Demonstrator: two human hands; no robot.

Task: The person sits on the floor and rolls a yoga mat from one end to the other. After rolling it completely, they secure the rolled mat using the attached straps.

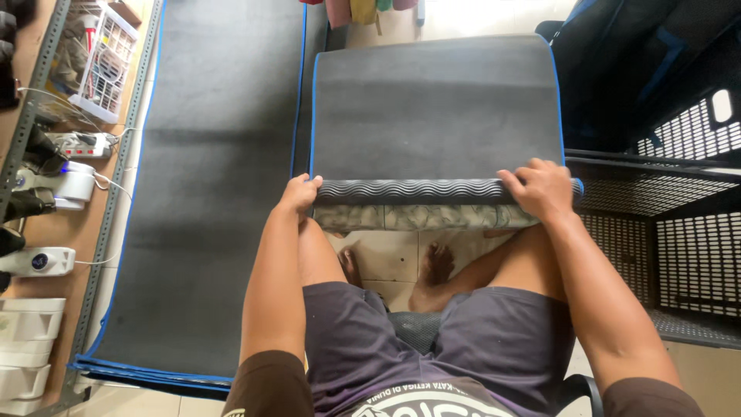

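Note:
A dark grey mat with blue edging [436,108] lies on the tiled floor in front of me, its near end rolled into a tube [409,191] with a wavy ribbed underside showing. My left hand [299,193] grips the left end of the roll. My right hand [543,188] lies over the right end, fingers curled on top. Below the roll are my bare feet and knees; I sit on a chair.
A second, longer grey mat with blue edging [208,193] lies to the left. Further left stands a metal shelf [46,154] with a power strip, white devices and a basket. A black perforated metal rack [671,224] stands at the right.

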